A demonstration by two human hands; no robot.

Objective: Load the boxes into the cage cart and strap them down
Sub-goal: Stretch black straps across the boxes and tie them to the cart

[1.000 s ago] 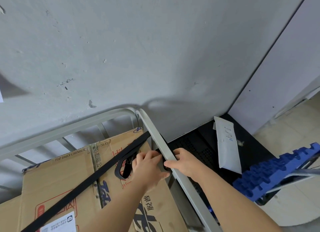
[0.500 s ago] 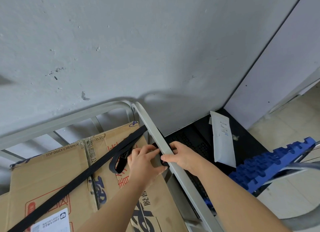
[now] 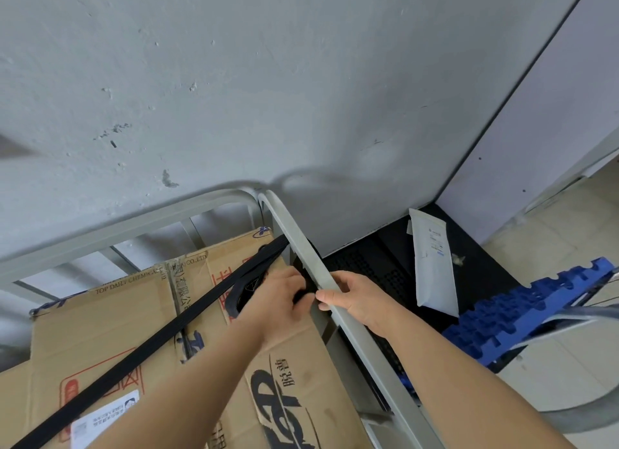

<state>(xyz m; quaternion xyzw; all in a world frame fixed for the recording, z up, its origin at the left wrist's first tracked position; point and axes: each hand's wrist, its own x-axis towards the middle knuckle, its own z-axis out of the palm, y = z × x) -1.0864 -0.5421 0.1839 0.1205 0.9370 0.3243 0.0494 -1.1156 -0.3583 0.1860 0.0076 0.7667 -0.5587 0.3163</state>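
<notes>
Black and flat, the strap (image 3: 160, 335) is pinched in the left hand's (image 3: 278, 301) grip at frame centre, just beside the cage cart's grey top rail (image 3: 296, 237). The right hand (image 3: 358, 301) closes its grip round that rail, fingertips touching the strap's wrapped end. From there the strap runs diagonally to the lower left across the cardboard boxes (image 3: 100, 324) inside the cart. A white parcel (image 3: 433, 264) and a blue pallet (image 3: 522, 314) lie at right.

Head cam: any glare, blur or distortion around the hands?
Head view: soft even light, no glare; cart rail casts a faint curved shadow on the wall; wide-angle lens bows the rail; box print sharp; left hand holding the strap and right hand gripping the rail slightly soft.
</notes>
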